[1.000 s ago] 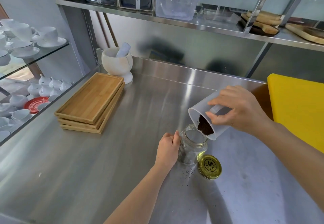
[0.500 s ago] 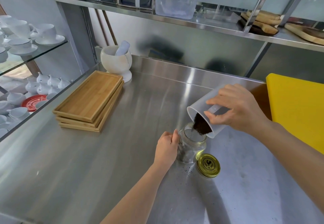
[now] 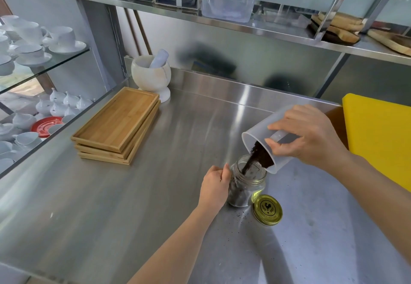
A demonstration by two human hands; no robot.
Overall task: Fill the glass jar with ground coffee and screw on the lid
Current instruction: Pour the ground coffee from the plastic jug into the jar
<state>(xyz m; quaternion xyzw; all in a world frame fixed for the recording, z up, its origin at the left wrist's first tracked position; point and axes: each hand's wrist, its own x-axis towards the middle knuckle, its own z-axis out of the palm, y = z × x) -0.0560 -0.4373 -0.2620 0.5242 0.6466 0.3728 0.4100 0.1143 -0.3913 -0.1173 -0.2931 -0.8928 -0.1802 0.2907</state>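
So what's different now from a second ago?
The plastic container in the right hand tipped further, and the ground coffee slid to its rim and now streams into the glass jar. The left hand still grips the jar; the gold lid still lies beside it.

The single head-worn camera looks forward and down from close above the steel counter (image 3: pixel 133 194), shelving behind.

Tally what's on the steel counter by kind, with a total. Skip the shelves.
Wooden trays: 3
Mortar with pestle: 1
Glass jar: 1
Gold lid: 1
Yellow board: 1
Total: 7
The plastic tub of coffee is held above the counter in the right hand, so it is not counted.
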